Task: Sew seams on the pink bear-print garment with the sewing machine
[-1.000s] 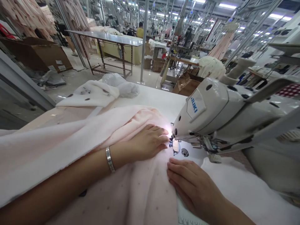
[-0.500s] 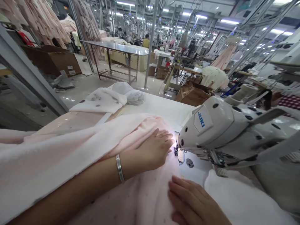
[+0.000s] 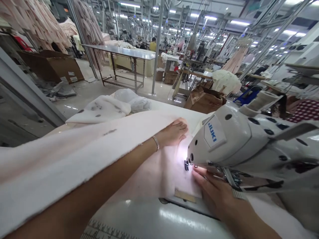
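Observation:
Soft pale pink fabric (image 3: pixel 149 172) runs under the presser foot (image 3: pixel 186 165) of a white JUKI sewing machine (image 3: pixel 219 132). My left hand (image 3: pixel 174 132), a silver bracelet (image 3: pixel 156 143) at its wrist, reaches past the needle area to the far side. Its fingers curl over a bunched fold of the fabric there. To the right of the presser foot, my right hand (image 3: pixel 215 191) lies with fingers stretched along the fabric, fingertips close to the foot. The machine head partly covers this hand. A broad white layer of fabric (image 3: pixel 99 146) drapes across my left forearm.
A printed ruler scale (image 3: pixel 107 230) marks the front of the glossy machine table (image 3: pixel 149 215). Patterned white fabric (image 3: pixel 99 108) and a translucent bundle (image 3: pixel 133 99) lie at the table's far left. Beyond stand a metal-legged table (image 3: pixel 119 49) and cardboard boxes (image 3: pixel 205 99).
My left hand has moved away from me, past the presser foot, and the fabric with it, baring the table's front. My right hand has moved forward and right, up beside the presser foot.

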The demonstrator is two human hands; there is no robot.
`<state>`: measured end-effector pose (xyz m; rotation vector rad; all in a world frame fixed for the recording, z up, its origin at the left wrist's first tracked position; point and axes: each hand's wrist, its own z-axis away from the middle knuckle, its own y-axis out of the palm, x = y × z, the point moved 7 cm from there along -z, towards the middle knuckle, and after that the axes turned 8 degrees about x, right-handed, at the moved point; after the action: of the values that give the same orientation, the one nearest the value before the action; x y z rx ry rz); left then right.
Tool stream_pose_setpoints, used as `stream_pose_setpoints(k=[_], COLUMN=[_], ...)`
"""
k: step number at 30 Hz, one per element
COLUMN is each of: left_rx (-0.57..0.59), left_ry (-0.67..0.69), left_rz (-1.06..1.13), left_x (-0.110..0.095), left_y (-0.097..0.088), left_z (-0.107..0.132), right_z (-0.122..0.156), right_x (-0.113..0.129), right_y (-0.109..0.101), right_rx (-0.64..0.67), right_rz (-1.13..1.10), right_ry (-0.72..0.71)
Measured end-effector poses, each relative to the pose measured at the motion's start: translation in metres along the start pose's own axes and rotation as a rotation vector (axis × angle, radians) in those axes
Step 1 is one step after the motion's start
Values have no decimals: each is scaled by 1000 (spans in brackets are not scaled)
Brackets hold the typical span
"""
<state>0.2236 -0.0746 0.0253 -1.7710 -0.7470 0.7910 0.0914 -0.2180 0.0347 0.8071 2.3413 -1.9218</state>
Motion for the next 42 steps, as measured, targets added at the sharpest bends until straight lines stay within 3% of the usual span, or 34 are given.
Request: stream_pose_setpoints(k=[2,5,7,9,11,13,15,17,20,23,25,28,30,33,36,38,40,42], left_rx=[-7,-25,21,103,157,168,119,52,138,272,382,200,109,194,170,70,-2,53], left_ry=[-82,-249,-238,-146,-88,-111,-149,-145,-246,-389,-463,-257,-134,-107,-155,-192,-213,-95], left_rz=[20,96,272,291,258,292,280,79,-185,-263,-199,-158,-159,-182,-222,-163,-20,92], left_x=[-6,-38,-72,-104,-115,-99,-65,-34,-11,-33,-57,-90,-84,-44,-24,-36,-59,-91], left_y=[-14,-36,-39,-37,-35,-35,-39,-42,-31,-26,-25,-38,-35,-17,-25,-41,-52,-46], left_z=[7,54,95,127,142,136,119,106,119,165,191,195,198,221,241,231,201,162], right_z=[-5,-17,-23,-25,-24,-24,-27,-33,-36,-20,-11,-15,-24,-19,6,20,25,22], right_x=[11,29,35,36,34,33,38,48,60,55,41,35,52,70,52,33,23,23], right_y=[-4,-9,-8,-6,-6,-8,-13,-17,-18,-29,-50,-62,-54,-31,-25,-32,-35,-33], right_rx=[-20,-4,33,60,74,73,42,17,127,245,152,65,124,245,221,120,81,113], right_rz=[-73,-261,-361,-386,-393,-421,-432,-387,-308,-427,-566,-520,-363,-178,-133,-183,-278,-365], right_ry=[-33,-20,26,43,46,33,2,-44,-140,-226,-170,-29,-106,-266,-195,-54,50,119])
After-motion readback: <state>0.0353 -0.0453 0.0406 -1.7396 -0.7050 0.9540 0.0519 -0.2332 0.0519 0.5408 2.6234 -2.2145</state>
